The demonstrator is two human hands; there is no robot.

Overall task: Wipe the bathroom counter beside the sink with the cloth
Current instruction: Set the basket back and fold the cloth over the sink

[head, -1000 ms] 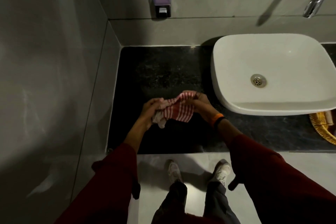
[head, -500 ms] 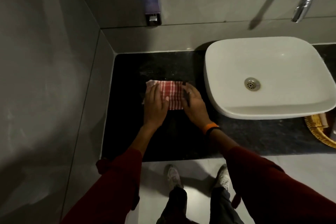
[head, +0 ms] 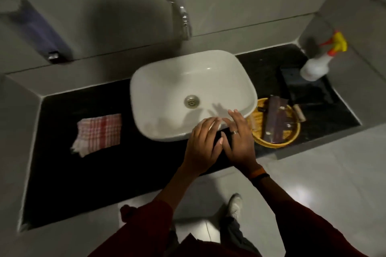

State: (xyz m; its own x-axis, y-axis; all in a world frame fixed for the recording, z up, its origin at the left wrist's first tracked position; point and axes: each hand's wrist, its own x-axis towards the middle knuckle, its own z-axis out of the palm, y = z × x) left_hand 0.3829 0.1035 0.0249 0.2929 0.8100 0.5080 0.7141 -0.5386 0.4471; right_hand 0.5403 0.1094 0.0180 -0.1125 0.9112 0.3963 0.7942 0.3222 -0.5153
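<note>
A person in dark red sleeves stands at a black bathroom counter [head: 62, 173], both hands empty with fingers spread. The left hand [head: 203, 144] and right hand [head: 238, 142], which wears a ring and an orange wristband, hover side by side at the near rim of the white sink [head: 167, 94]. The cloth [head: 99, 132], red-and-white checked with a frayed pale corner, lies folded flat on the counter left of the sink, well apart from both hands. Right of the sink, a yellow woven basket [head: 271, 143] holds a long brown packet and small rolled items. Farther back stands a white spray bottle [head: 315, 67] with a yellow-and-red trigger head.
</note>
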